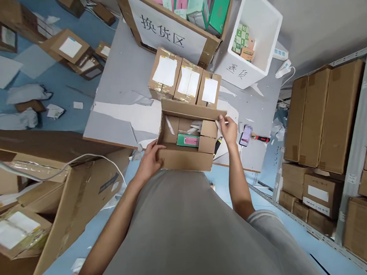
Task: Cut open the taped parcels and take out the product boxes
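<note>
An open cardboard box (185,159) sits at the near edge of the grey table, close to my body. Inside lie a green and pink packet (188,140), several small white pieces like rolled or folded paper (195,127) and folded-in cardboard flaps (208,129). My left hand (151,159) grips the box's left side, thumb over the rim. At the far right corner, my right hand (229,128) has its fingers pinched on the box's edge by the raised flap. A black and yellow tool, perhaps a cutter (217,145), lies partly hidden right of the box.
Three taped, labelled cartons (187,81) stand behind the box. Farther back are a large carton of green boxes (170,28) and a white foam bin (244,69). A phone (246,135) lies right. Shelving (354,143) and a big open carton (72,202) flank the table.
</note>
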The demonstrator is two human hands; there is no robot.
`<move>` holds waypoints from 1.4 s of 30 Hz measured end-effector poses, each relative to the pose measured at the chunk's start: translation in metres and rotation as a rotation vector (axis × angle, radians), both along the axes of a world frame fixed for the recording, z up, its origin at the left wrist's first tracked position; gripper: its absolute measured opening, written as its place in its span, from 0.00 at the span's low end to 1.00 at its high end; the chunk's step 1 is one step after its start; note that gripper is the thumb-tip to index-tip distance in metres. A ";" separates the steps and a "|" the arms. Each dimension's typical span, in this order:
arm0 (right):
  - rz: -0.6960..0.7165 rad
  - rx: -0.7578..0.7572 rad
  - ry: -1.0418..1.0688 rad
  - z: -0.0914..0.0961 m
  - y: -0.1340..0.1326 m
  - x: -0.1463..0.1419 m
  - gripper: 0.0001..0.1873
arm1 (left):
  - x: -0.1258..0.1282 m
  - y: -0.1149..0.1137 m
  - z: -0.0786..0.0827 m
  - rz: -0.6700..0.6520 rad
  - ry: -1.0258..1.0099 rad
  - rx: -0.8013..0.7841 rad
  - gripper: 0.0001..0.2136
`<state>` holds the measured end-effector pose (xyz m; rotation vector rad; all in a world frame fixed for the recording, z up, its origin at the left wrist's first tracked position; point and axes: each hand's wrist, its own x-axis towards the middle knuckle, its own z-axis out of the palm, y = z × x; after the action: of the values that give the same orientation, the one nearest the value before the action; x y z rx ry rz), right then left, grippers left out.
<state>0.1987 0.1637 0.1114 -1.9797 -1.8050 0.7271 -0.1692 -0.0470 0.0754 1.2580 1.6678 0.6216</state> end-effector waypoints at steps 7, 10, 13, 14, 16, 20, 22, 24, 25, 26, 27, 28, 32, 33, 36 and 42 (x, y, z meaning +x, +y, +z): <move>-0.154 -0.004 0.105 -0.007 -0.002 -0.020 0.19 | 0.009 0.019 -0.032 -0.092 0.220 0.023 0.28; -0.257 -0.014 0.188 -0.003 -0.030 -0.029 0.21 | 0.005 0.020 -0.032 -0.144 0.284 0.044 0.31; -0.344 -0.032 0.211 -0.001 -0.057 -0.039 0.20 | 0.006 0.017 -0.020 -0.159 0.395 0.120 0.33; -0.369 -0.036 0.214 -0.001 -0.063 -0.042 0.20 | 0.008 0.017 -0.014 -0.169 0.427 0.152 0.33; -0.412 -0.023 0.239 -0.001 -0.070 -0.047 0.22 | 0.012 0.020 -0.002 -0.218 0.451 0.217 0.31; -0.410 0.062 0.345 0.000 -0.072 -0.056 0.28 | 0.028 0.051 0.006 -0.394 0.364 0.281 0.22; -0.313 0.063 0.370 0.002 -0.068 -0.060 0.29 | 0.040 0.077 -0.001 -0.485 0.336 0.222 0.22; -0.151 0.049 0.364 0.004 -0.063 -0.064 0.34 | 0.053 0.105 -0.011 -0.588 0.362 0.115 0.27; -0.059 0.039 0.339 0.004 -0.060 -0.066 0.37 | 0.059 0.118 -0.016 -0.648 0.389 0.049 0.31; 0.028 0.025 0.299 0.004 -0.057 -0.067 0.41 | 0.066 0.130 -0.021 -0.708 0.416 -0.015 0.35; 0.100 0.002 0.247 0.003 -0.055 -0.068 0.45 | 0.073 0.140 -0.026 -0.758 0.434 -0.063 0.37; 0.153 -0.030 0.189 0.002 -0.053 -0.068 0.47 | 0.079 0.148 -0.030 -0.795 0.444 -0.098 0.38; 0.230 -0.143 0.023 -0.007 -0.054 -0.071 0.53 | 0.094 0.163 -0.042 -0.841 0.431 -0.128 0.35; 0.241 -0.148 -0.005 -0.009 -0.057 -0.073 0.54 | 0.096 0.163 -0.044 -0.838 0.424 -0.131 0.35; 0.290 -0.181 -0.106 -0.012 -0.065 -0.077 0.47 | 0.097 0.161 -0.047 -0.807 0.390 -0.129 0.36; 0.366 -0.325 -0.283 -0.005 -0.081 -0.082 0.26 | 0.083 0.160 -0.047 -0.739 0.336 -0.078 0.38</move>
<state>0.1165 0.0825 0.1064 -2.0553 -2.3900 0.9387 -0.0865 0.1130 0.0285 1.8445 1.3109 -0.1092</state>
